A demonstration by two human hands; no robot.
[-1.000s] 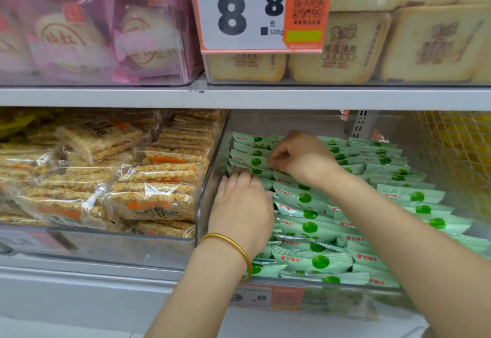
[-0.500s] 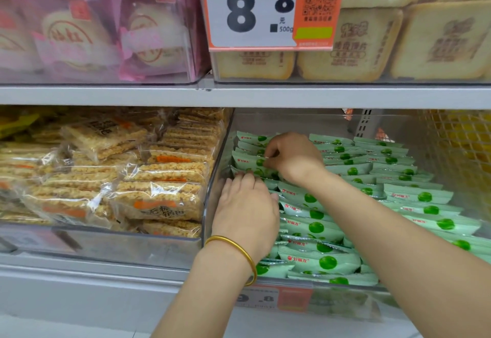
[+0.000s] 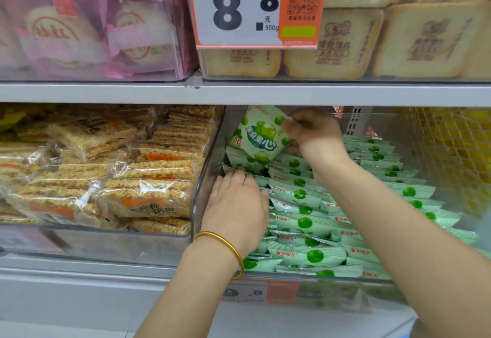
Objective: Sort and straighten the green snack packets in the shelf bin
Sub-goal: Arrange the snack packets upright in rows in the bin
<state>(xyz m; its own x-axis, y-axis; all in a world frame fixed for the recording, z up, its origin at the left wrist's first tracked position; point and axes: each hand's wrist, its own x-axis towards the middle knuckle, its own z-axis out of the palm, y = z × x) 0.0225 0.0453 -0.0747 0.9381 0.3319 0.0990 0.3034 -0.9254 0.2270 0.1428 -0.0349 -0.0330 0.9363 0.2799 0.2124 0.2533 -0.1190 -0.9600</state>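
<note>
**One packet lifted, the rest shingled in the bin**

One green snack packet [image 3: 261, 136] is up at the back-left of the clear shelf bin [image 3: 206, 191], above the pile. I see its full face tilted toward the camera: pale mint wrapper, green round fruit graphics, white characters on a darker green band.

My right hand [image 3: 316, 136] pinches it by its right edge, thumb and curled fingers closed on the wrapper.

My left hand [image 3: 236, 205] lies flat and palm down with fingers straight and together. Its tips touch the crumpled packets beside the bin's left wall. Gold bangle [image 3: 225, 244] on that wrist.

The other green packets [image 3: 305, 222] lie overlapped in rows running front to back. Each shows a red logo and a green dot on its exposed edge. The right-hand rows look neat. The ones near my left hand are skewed.

Neighbour bin on the left holds rice cracker packs [image 3: 148, 191]. A price tag [image 3: 239, 5] reading 8.8 hangs from the shelf above.
</note>
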